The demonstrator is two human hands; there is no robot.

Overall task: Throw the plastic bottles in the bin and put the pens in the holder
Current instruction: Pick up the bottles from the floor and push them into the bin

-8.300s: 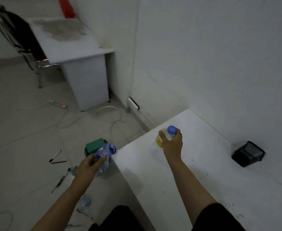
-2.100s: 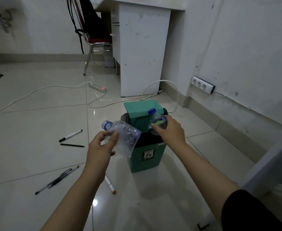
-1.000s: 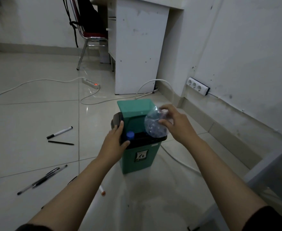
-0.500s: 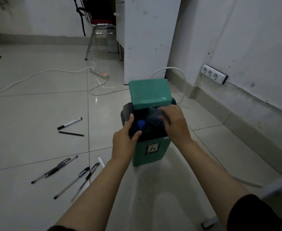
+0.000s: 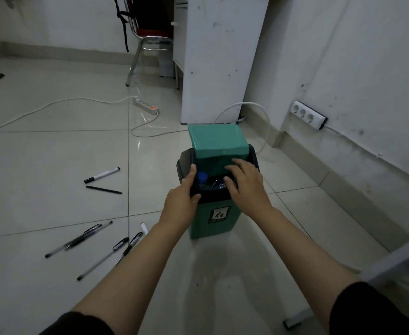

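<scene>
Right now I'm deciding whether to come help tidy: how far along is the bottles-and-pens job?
Done: bottles sit inside the green bin; a blue cap shows in its opening. In hand: the left hand grips the bin's black rim, the right hand reaches into the opening. Left: every pen, including the marker and the clear pens, lies on the floor; no holder is in view.

Green bin (image 5: 213,221) w/ black rim is standing upright on the floor, its green swing lid (image 5: 216,141) tilting open toward the back. Inside, clear plastic bottles (image 5: 216,184) are lying crumpled, one blue cap (image 5: 202,176) showing at the left of the opening. Pens are lying scattered on the tiles left of the bin: white marker w/ black cap (image 5: 101,175), thin black pen (image 5: 103,189) just beside it, a pair of clear pens (image 5: 78,239) nearer, two more clear pens (image 5: 111,255) closest to the bin's left side.
</scene>
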